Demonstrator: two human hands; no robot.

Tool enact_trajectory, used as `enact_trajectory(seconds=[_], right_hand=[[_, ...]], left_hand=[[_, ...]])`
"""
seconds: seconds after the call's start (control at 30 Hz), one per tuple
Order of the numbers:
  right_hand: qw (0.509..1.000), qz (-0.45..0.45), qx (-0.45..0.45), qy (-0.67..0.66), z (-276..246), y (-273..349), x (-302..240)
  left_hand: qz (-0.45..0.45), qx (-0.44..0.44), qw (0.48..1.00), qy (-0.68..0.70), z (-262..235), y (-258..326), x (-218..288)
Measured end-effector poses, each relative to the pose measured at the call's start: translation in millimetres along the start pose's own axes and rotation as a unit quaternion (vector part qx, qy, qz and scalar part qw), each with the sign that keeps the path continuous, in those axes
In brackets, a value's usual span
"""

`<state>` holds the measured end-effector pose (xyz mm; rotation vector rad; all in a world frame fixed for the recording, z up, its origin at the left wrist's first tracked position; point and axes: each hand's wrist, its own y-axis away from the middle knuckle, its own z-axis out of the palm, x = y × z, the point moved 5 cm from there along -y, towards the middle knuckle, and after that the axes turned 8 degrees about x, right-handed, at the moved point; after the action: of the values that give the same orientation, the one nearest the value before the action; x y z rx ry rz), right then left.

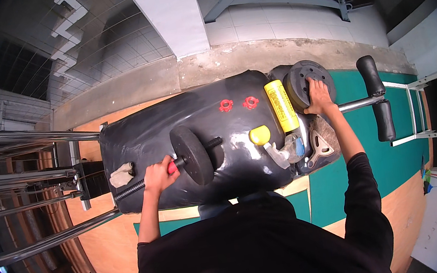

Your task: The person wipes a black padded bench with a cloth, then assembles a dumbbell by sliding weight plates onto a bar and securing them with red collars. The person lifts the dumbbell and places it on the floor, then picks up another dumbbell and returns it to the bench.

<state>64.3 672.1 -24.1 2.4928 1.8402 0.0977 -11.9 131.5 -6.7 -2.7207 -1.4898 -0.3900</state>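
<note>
A dumbbell bar (132,190) with threaded ends lies over the black padded bench (145,130). My left hand (159,176) is closed round its handle, where a bit of red shows. One black weight plate (193,155) stands on edge on the bar, just right of that hand. Two red star-shaped collars, a left collar (226,105) and a right collar (250,102), lie loose on the bench. At the right end, my right hand (320,98) grips another black weight plate (299,72), thumb near the rim, fingers over its face towards the centre.
Beside that plate lie a yellow cylinder (281,106), a yellow rounded object (259,135), a clear spray bottle (294,148) and a pale triangular piece with holes (320,144). A crumpled cloth (122,175) is at the left. Foam rollers (370,76) and metal bars (34,134) flank the bench.
</note>
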Motion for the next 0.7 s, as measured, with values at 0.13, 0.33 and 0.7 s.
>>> enact_trajectory(seconds=[0.13,0.33,0.7], right_hand=[[0.997,0.017,-0.016,-0.071,-34.8,0.0,6.6],[0.950,0.133,-0.011,-0.282,-89.6,12.2,0.3],[0.648,0.282,-0.150,-0.692,-154.3,75.2,-163.6]], left_hand=[[0.027,0.003,0.999,0.021,2.0,1.9,-2.2],[0.037,0.017,0.999,0.036,6.1,8.2,-7.0],[0.025,0.068,0.993,0.092,15.9,21.6,-22.6]])
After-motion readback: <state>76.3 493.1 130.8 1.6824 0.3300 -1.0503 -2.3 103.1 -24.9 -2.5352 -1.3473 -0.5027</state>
